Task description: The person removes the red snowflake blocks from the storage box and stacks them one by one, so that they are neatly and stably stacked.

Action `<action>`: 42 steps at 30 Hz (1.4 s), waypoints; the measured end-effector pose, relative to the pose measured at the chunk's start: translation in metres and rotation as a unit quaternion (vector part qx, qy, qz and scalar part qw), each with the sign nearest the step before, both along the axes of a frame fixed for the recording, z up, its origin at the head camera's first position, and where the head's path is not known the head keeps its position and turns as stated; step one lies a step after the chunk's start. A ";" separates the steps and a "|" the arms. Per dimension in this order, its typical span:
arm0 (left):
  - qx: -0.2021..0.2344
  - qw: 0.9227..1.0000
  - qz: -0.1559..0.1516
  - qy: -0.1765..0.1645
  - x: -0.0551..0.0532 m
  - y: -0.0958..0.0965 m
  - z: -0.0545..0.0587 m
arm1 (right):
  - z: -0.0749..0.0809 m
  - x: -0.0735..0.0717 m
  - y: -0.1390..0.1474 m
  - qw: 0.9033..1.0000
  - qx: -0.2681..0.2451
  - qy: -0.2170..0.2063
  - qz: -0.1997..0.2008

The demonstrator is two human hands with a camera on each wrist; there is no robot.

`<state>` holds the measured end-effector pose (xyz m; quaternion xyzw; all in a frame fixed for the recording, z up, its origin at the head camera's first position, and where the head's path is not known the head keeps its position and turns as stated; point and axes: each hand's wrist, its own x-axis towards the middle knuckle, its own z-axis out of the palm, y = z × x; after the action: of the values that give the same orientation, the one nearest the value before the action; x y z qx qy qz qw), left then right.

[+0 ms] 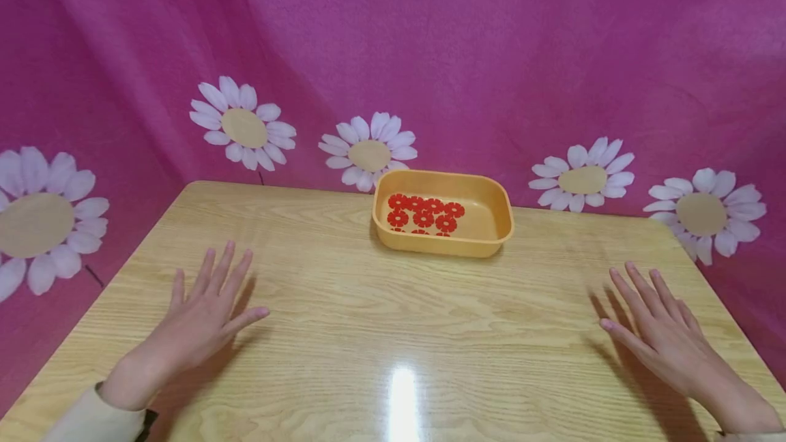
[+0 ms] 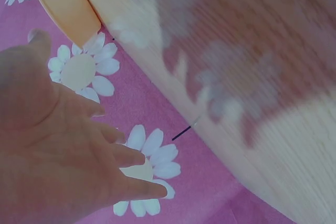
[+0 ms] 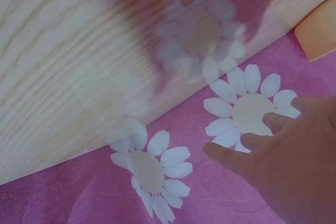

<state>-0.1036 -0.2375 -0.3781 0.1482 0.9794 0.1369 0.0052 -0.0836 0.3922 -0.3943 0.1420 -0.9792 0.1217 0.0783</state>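
My left hand (image 1: 199, 322) hovers over the left side of the table with its fingers spread, holding nothing. On the right side my right hand (image 1: 663, 340) is held the same way, fingers apart and nothing in it. Both cast shadows on the wood. Between and beyond them stands a yellow-orange plastic tub (image 1: 442, 245). Several red notched discs (image 1: 424, 218), shaped like flowers, lie in its left half; the near wall hides part of the front ones. In the left wrist view the palm of the left hand (image 2: 63, 150) shows, and the tub (image 2: 65, 6) is at the top.
The glossy wood-grain table (image 1: 319, 319) reflects a bright light near its front. A magenta cloth (image 1: 460, 53) with printed white daisies hangs along the back and left. The tub sits close to the table's back edge.
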 end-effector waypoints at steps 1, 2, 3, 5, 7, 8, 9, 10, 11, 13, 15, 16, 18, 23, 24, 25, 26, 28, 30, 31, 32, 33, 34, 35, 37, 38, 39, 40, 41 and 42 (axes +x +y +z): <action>0.001 1.000 0.000 -0.001 0.000 0.000 0.000 | 0.000 0.000 0.000 1.000 0.001 0.001 0.001; 0.000 1.000 0.000 -0.002 0.000 0.000 0.000 | 0.000 0.000 0.000 1.000 0.001 0.002 0.002; 0.001 1.000 0.000 -0.003 0.000 0.000 0.000 | 0.000 0.000 0.000 1.000 0.001 0.002 0.003; 0.002 1.000 0.000 -0.005 0.000 0.001 0.000 | 0.000 -0.001 -0.001 1.000 0.001 0.004 0.004; 0.003 1.000 -0.001 -0.005 0.000 0.001 0.001 | -0.001 0.000 0.000 1.000 0.003 0.006 0.003; 0.004 1.000 -0.001 -0.006 0.000 0.002 0.002 | -0.001 0.000 0.000 1.000 0.002 0.006 0.001; 0.005 1.000 -0.002 -0.007 0.000 0.002 0.002 | -0.001 0.000 0.001 1.000 0.003 0.007 0.000; 0.006 1.000 -0.001 -0.007 0.000 0.002 0.003 | -0.002 0.000 0.001 1.000 0.003 0.009 -0.001; 0.007 1.000 -0.001 -0.008 -0.001 0.002 0.004 | -0.002 0.000 0.002 1.000 0.003 0.009 -0.001; 0.008 1.000 0.000 -0.010 -0.001 0.002 0.005 | -0.002 0.000 0.002 1.000 0.003 0.012 0.000; 0.009 1.000 0.001 -0.010 -0.001 0.002 0.005 | -0.002 0.000 0.003 1.000 0.004 0.012 0.002; 0.009 1.000 0.001 -0.010 -0.001 0.002 0.005 | -0.002 -0.001 0.003 1.000 0.004 0.012 0.003; 0.010 1.000 0.000 -0.009 -0.001 0.002 0.005 | -0.002 -0.002 0.002 1.000 0.002 0.013 0.005; 0.020 1.000 -0.010 -0.012 -0.006 0.006 0.005 | 0.000 -0.008 -0.002 1.000 -0.004 0.015 0.020; 0.024 1.000 -0.013 -0.013 -0.007 0.009 0.005 | 0.001 -0.010 -0.004 1.000 -0.005 0.014 0.023; 0.026 0.999 -0.016 -0.015 -0.009 0.011 0.006 | 0.002 -0.013 -0.005 1.000 -0.004 0.014 0.026; 0.028 0.999 -0.019 -0.016 -0.011 0.014 0.007 | 0.003 -0.015 -0.007 0.999 -0.005 0.014 0.029; 0.030 0.999 -0.024 -0.022 -0.016 0.020 0.008 | 0.005 -0.021 -0.011 0.999 -0.006 0.009 0.034; 0.028 0.999 -0.028 -0.024 -0.021 0.027 0.008 | 0.007 -0.027 -0.016 0.999 -0.008 0.005 0.038; 0.026 0.999 -0.030 -0.025 -0.024 0.030 0.008 | 0.008 -0.029 -0.018 0.999 -0.010 0.003 0.041; 0.025 0.999 -0.032 -0.026 -0.028 0.034 0.008 | 0.008 -0.033 -0.021 0.999 -0.011 0.001 0.044; 0.024 0.999 -0.035 -0.027 -0.031 0.038 0.008 | 0.009 -0.036 -0.023 0.999 -0.011 -0.001 0.046; 0.021 0.999 -0.038 -0.027 -0.035 0.042 0.007 | 0.010 -0.039 -0.026 0.999 -0.012 -0.004 0.048; 0.022 0.998 -0.041 -0.029 -0.038 0.046 0.007 | 0.011 -0.042 -0.028 0.999 -0.012 -0.006 0.051; 0.021 0.998 -0.049 -0.031 -0.045 0.055 0.006 | 0.012 -0.050 -0.034 0.998 -0.011 -0.010 0.056; 0.021 0.998 -0.054 -0.031 -0.049 0.060 0.007 | 0.013 -0.054 -0.037 0.998 -0.012 -0.010 0.059; 0.021 0.998 -0.058 -0.032 -0.052 0.065 0.007 | 0.015 -0.058 -0.040 0.998 -0.012 -0.012 0.061; 0.022 0.997 -0.062 -0.033 -0.055 0.070 0.007 | 0.016 -0.063 -0.043 0.998 -0.012 -0.014 0.063; 0.023 0.997 -0.066 -0.033 -0.059 0.075 0.008 | 0.018 -0.067 -0.047 0.998 -0.012 -0.013 0.067; 0.022 0.997 -0.070 -0.034 -0.062 0.080 0.008 | 0.020 -0.072 -0.051 0.997 -0.013 -0.015 0.069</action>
<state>-0.1660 -0.1572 -0.3696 0.2116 0.9627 0.1629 0.0443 -0.1555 0.3412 -0.3746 0.2066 -0.9664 0.1419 0.0568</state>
